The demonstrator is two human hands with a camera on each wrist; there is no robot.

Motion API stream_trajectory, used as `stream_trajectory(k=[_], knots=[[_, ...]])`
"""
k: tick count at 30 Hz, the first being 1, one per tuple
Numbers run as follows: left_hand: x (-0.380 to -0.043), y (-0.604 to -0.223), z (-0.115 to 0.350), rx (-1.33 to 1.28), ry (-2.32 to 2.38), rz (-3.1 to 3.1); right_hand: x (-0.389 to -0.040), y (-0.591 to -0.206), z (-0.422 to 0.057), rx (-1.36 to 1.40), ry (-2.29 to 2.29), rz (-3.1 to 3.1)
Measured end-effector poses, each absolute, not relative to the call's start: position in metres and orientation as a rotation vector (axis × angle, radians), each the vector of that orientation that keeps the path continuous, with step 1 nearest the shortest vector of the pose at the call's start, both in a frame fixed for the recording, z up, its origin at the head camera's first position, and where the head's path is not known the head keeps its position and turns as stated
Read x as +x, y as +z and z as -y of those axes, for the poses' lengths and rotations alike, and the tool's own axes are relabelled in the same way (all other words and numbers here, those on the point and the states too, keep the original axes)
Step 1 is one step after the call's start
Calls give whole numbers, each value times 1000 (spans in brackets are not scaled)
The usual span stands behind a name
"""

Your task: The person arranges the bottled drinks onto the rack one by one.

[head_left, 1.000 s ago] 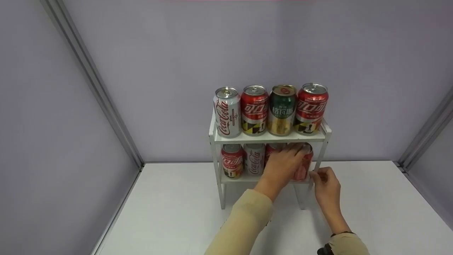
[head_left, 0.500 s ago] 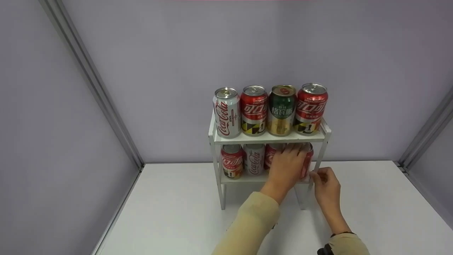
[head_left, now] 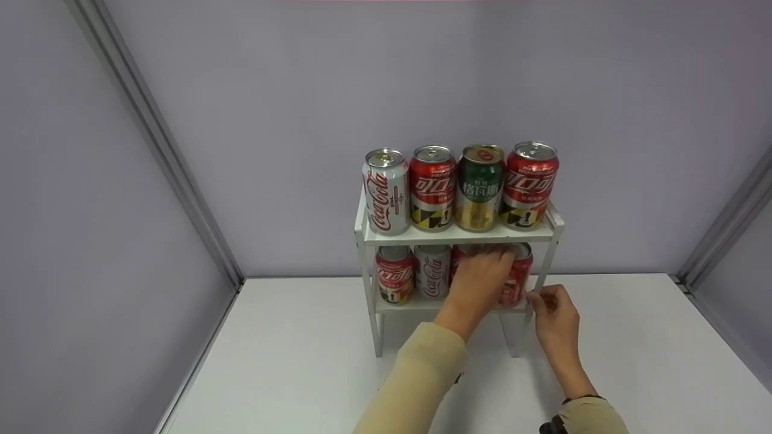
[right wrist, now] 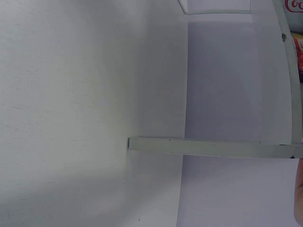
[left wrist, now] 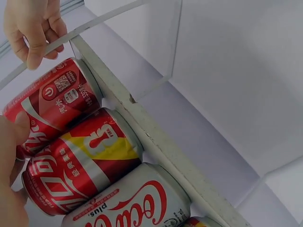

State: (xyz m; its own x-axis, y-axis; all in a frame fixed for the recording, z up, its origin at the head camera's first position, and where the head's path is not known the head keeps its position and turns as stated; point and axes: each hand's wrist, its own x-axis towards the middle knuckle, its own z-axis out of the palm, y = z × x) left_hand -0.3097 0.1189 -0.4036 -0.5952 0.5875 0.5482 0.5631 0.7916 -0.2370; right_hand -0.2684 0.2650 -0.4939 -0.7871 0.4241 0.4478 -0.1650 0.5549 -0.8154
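Note:
My left hand reaches into the lower tier of a white two-tier rack and grips the rightmost red cola can near its top. In the left wrist view, the thumb presses that can's side, while other fingers go in beside the neighbouring red can. A white cola can and another red can stand to the left on the same tier. With thumb and fingers, my right hand pinches the rack's right front leg. Only its edge enters the right wrist view.
On the upper tier stand a white cola can, a red can, a green and gold can and another red can. The rack stands on a white table, with grey panels behind and at both sides.
My left hand swung slightly right over the rightmost lower can, then back left. White markings on that can's front show more now, so it has turned. My right hand has stayed put.

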Motion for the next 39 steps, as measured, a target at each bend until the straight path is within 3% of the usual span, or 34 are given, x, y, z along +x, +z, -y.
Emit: stream_trajectory(k=[8, 19, 29, 39], knots=[[-308, -406, -122, -785, 35, 2329, -268, -492, -263, -211, 1222, 2170], [-312, -409, -110, -950, 10, 2200, -268, -493, -265, -179, 1226, 2131], [-300, -414, -130, -756, -188, 2210, -270, -491, -265, -188, 1199, 2149], [-296, -417, -142, -661, -42, 2095, -270, -493, -265, -185, 1171, 2155]])
